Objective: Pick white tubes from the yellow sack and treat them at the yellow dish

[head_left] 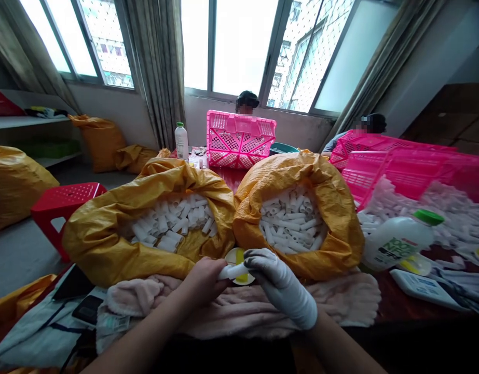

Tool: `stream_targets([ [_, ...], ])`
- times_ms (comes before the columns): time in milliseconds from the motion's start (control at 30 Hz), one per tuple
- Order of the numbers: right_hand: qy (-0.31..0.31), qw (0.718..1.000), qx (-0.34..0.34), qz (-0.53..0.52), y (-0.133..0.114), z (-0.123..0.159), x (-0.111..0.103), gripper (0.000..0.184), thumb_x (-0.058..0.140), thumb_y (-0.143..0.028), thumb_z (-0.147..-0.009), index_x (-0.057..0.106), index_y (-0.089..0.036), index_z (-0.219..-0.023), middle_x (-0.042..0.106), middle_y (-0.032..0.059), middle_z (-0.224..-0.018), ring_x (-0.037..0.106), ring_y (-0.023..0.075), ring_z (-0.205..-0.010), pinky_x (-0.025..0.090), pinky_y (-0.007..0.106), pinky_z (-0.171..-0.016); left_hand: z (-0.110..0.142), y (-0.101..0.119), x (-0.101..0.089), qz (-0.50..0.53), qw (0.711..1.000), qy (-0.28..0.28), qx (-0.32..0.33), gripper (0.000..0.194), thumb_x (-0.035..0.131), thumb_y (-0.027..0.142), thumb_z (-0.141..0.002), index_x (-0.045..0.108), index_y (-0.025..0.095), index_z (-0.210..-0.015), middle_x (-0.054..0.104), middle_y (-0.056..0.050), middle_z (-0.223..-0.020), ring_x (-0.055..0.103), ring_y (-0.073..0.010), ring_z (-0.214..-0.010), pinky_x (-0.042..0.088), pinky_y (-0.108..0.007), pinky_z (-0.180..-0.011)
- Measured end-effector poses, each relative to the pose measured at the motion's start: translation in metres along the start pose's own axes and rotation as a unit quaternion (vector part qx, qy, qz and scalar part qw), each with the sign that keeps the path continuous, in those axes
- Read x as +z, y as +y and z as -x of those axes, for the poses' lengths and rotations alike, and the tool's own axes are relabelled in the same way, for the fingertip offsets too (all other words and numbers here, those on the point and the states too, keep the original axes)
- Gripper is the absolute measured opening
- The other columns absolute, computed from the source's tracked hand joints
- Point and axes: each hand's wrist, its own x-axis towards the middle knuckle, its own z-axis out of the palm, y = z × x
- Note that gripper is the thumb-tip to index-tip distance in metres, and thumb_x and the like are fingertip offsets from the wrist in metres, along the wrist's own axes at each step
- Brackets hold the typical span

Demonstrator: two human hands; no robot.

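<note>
My bare left hand is closed around one end of a short white plastic tube. My right hand, in a white glove with darkened fingertips, grips the tube's other end. Behind the tube lies a small round dish with something yellow in it, partly hidden by the hands. Beneath both hands a pale pink fleece cloth covers the table edge. Just beyond, a left yellow woven sack and a right yellow woven sack stand with their mouths rolled open, each holding many loose white tubes.
A white bottle with a green cap leans at the right, near a white flat device. Pink baskets stand at the back, with two people behind. A red stool is left; a phone lies near the front.
</note>
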Motion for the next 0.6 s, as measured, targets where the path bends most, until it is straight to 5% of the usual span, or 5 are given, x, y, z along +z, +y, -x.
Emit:
stream_targets([
  [167, 0.052, 0.997, 0.04, -0.038, -0.004, 0.0, -0.011, 0.025, 0.049, -0.013, -0.082, 0.053, -0.026, -0.103, 0.057, 0.0035, -0.102, 0.055, 0.0145, -0.098, 0.048, 0.031, -0.086, 0.002, 0.012, -0.006, 0.065, 0.998, -0.016, -0.003, 0.029, 0.044, 0.045, -0.08, 0.055, 0.019, -0.074, 0.059, 0.0, -0.068, 0.053, -0.0128, -0.065, 0.034, -0.021, -0.058],
  [300, -0.062, 0.997, 0.0, 0.039, -0.011, 0.001, -0.011, 0.022, 0.046, -0.016, -0.084, 0.055, -0.025, -0.103, 0.059, 0.0058, -0.104, 0.055, 0.0167, -0.097, 0.046, 0.034, -0.085, 0.001, 0.021, -0.001, 0.046, 0.998, -0.043, -0.001, 0.025, 0.043, 0.04, -0.08, 0.054, 0.019, -0.073, 0.06, -0.001, -0.067, 0.055, -0.0132, -0.063, 0.036, -0.022, -0.057],
  [367, -0.052, 0.996, 0.045, 0.062, -0.011, 0.002, -0.006, 0.02, 0.045, -0.024, -0.085, 0.054, -0.022, -0.103, 0.06, 0.0072, -0.102, 0.056, 0.0176, -0.094, 0.046, 0.034, -0.082, 0.0, 0.027, 0.005, -0.018, 1.0, -0.01, -0.007, 0.02, 0.044, 0.034, -0.079, 0.054, 0.018, -0.073, 0.06, -0.002, -0.067, 0.056, -0.0153, -0.065, 0.038, -0.026, -0.063],
  [467, 0.015, 0.979, 0.189, 0.075, -0.002, 0.006, 0.006, 0.027, 0.038, -0.037, -0.087, 0.055, -0.018, -0.079, 0.06, 0.0027, -0.071, 0.056, 0.0136, -0.065, 0.047, 0.025, -0.059, -0.002, 0.037, 0.012, -0.101, 0.994, 0.029, -0.02, 0.017, 0.043, 0.028, -0.078, 0.054, 0.017, -0.072, 0.06, -0.005, -0.063, 0.056, -0.0178, -0.064, 0.038, -0.033, -0.07],
  [600, 0.031, 0.974, 0.213, 0.073, 0.003, 0.016, 0.019, 0.036, 0.033, -0.04, -0.088, 0.045, -0.019, -0.061, 0.048, -0.0022, -0.053, 0.045, 0.0092, -0.049, 0.038, 0.021, -0.047, -0.003, 0.042, 0.008, -0.049, 0.997, -0.059, -0.016, 0.027, 0.044, 0.041, -0.078, 0.058, 0.018, -0.074, 0.062, -0.005, -0.067, 0.057, -0.0176, -0.063, 0.04, -0.028, -0.06],
])
